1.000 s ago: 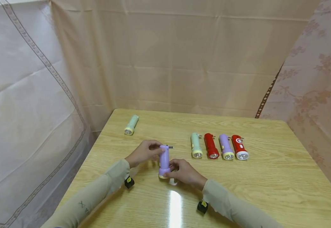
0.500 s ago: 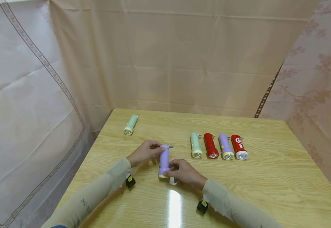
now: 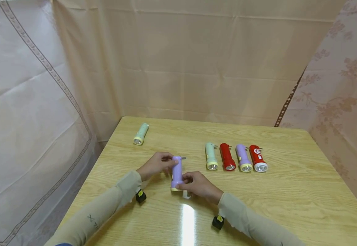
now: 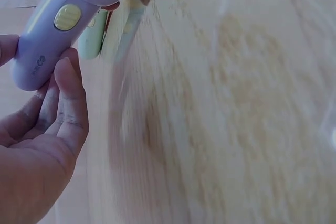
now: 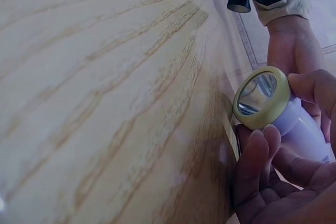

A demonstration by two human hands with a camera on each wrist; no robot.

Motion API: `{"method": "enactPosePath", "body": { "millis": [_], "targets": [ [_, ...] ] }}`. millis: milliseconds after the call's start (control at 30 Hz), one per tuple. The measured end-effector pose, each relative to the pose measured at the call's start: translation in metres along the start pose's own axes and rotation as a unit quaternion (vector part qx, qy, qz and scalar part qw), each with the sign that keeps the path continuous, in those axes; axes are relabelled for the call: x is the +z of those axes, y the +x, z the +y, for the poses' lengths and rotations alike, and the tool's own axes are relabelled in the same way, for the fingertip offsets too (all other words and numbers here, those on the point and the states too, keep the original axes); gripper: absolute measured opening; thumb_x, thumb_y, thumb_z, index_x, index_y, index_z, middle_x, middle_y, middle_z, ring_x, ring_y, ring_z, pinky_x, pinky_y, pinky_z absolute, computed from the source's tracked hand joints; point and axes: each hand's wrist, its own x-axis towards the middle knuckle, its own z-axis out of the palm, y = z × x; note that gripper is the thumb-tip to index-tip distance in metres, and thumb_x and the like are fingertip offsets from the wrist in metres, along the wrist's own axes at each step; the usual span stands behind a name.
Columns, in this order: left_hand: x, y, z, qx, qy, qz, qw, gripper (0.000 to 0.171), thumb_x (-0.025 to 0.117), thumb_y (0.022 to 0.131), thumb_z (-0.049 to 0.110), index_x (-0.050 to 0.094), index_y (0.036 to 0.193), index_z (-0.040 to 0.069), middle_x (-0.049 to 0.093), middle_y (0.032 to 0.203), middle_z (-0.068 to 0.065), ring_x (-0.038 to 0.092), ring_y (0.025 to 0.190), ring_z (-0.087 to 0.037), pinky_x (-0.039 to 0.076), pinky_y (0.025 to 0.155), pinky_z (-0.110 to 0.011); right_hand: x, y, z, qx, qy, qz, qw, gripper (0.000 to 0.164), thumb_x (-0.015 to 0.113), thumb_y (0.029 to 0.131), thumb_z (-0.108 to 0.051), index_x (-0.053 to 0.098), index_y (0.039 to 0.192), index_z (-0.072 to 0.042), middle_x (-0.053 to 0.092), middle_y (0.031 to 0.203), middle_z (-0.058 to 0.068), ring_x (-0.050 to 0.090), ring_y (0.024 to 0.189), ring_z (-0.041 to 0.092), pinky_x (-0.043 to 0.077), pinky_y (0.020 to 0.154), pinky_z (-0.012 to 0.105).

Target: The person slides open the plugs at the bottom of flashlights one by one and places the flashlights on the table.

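Both hands hold a purple flashlight (image 3: 177, 172) low over the table, lamp end toward the person. My left hand (image 3: 158, 165) pinches its tail end between thumb and fingers, beside the metal plug prongs (image 3: 183, 158) that stick out to the right. My right hand (image 3: 200, 186) grips the lamp end from the right. In the left wrist view the flashlight shows a pale yellow switch (image 4: 67, 17) and a small printed mark. The right wrist view shows its pale yellow rim (image 5: 281, 98) around a silvery reflector, with the right thumb and fingers on either side of the head.
Right of the hands, a row on the wooden table (image 3: 289, 198) holds a mint flashlight (image 3: 210, 155), a red one (image 3: 227, 157), a purple one (image 3: 243, 157) and a red-and-white one (image 3: 258, 158). Another mint flashlight (image 3: 141, 133) lies at the back left. Cloth (image 3: 181, 61) hangs behind.
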Motion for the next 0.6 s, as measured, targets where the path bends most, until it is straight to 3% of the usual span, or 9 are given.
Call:
{"method": "enactPosePath", "body": {
  "millis": [367, 600],
  "targets": [
    [0.003, 0.004, 0.005, -0.009, 0.006, 0.021, 0.9997, 0.039, 0.074, 0.097, 0.035, 0.069, 0.121, 0.004, 0.072, 0.106, -0.010, 0.068, 0.085, -0.027, 0.060, 0.073, -0.039, -0.003, 0.000, -0.004, 0.006, -0.006, 0.003, 1.000, 0.043, 0.079, 0.092, -0.025, 0.069, 0.124, 0.001, 0.071, 0.098, 0.006, 0.061, 0.076, 0.017, 0.052, 0.061, 0.028],
    [0.005, 0.013, 0.007, -0.007, 0.005, 0.029, 0.9996, 0.041, 0.073, 0.098, 0.034, 0.068, 0.122, 0.001, 0.070, 0.107, -0.012, 0.069, 0.085, -0.029, 0.060, 0.072, -0.039, -0.006, 0.002, -0.005, 0.014, -0.005, 0.032, 0.999, 0.041, 0.078, 0.093, -0.025, 0.070, 0.123, 0.001, 0.072, 0.098, 0.005, 0.056, 0.072, 0.015, 0.045, 0.057, 0.025]
  ]
}}
